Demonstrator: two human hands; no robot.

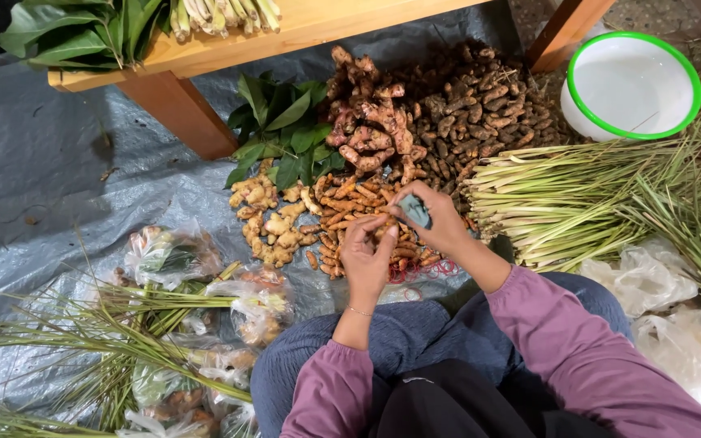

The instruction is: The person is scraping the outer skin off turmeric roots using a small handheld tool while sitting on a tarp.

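My right hand [436,219] pinches a small grey-blue folded plastic bag [416,211] above a pile of orange turmeric roots [342,212]. My left hand [364,255] is right beside it, fingertips touching the bag's lower edge, palm curled. Both hands hover over the turmeric, close together in front of my knees. Red rubber bands [423,272] lie on the tarp just below the hands.
Around the turmeric lie pale ginger [265,223], reddish galangal [371,122], dark small roots [480,101], green leaves [285,130] and lemongrass stalks [578,191]. A white basin with green rim [695,77], a wooden table leg [176,109], filled plastic bags [172,255], empty bags [651,280].
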